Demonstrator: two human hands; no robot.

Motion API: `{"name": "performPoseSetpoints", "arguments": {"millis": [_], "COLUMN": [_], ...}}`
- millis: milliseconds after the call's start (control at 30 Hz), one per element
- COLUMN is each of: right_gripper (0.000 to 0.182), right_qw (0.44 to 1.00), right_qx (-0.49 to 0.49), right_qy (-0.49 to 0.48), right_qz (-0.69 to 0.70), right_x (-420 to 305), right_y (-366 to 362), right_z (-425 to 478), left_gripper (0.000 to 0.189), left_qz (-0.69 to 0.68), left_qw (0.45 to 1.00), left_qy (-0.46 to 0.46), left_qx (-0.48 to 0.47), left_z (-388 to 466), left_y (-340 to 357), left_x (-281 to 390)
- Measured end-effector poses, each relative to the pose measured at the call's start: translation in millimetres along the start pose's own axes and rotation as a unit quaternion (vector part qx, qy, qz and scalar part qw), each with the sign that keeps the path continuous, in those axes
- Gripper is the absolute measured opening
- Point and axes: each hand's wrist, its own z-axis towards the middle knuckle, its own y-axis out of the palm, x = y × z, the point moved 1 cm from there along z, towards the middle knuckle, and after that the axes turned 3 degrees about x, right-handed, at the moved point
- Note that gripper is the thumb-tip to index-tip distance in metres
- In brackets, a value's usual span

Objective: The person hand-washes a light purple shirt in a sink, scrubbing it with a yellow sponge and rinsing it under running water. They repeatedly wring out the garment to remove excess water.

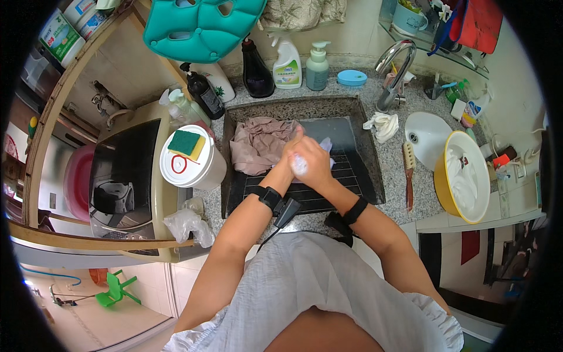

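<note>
Over the washboard basin my left hand (290, 148) and my right hand (316, 157) are pressed together, fingers closed. Both are shut on a bunched pale lavender cloth (326, 144). A whitish, possibly foamy bulge (300, 165) shows between the hands; most of the cloth is hidden by my fingers. Just left of them a wet, crumpled dusty-pink cloth (259, 143) lies in the stone basin (374, 154). Under my hands the ridged black washboard slope (347, 174) runs towards me. Black straps with small devices sit around both wrists.
A chrome faucet (388, 90) rises behind the basin's right corner. Right of the basin are a white rag (382, 126), a wooden-handled brush (409, 176) and a yellow tub (444, 185) with white cloth. Left stands a white bucket (211, 169) with a sponge (185, 144). Bottles (288, 64) line the back.
</note>
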Motion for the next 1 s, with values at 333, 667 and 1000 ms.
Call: {"name": "performPoseSetpoints", "arguments": {"millis": [333, 667, 1000], "right_gripper": [0.023, 0.012, 0.009], "right_qw": [0.942, 0.998, 0.999], "right_qx": [-0.023, -0.046, -0.005], "right_qy": [0.314, -0.038, -0.036], "right_qz": [0.117, -0.009, -0.039], "right_x": [85, 5, 17], "right_y": [-29, -4, 1], "right_z": [-16, 1, -2], "left_gripper": [0.044, 0.028, 0.024], "left_qz": [0.366, -0.118, -0.176], "left_qw": [0.929, 0.983, 0.971], "left_qy": [-0.047, -0.051, -0.042], "left_qx": [-0.011, -0.129, -0.156], "left_z": [-52, 4, 5], "left_y": [69, 17, 13], "left_x": [37, -2, -9]}}
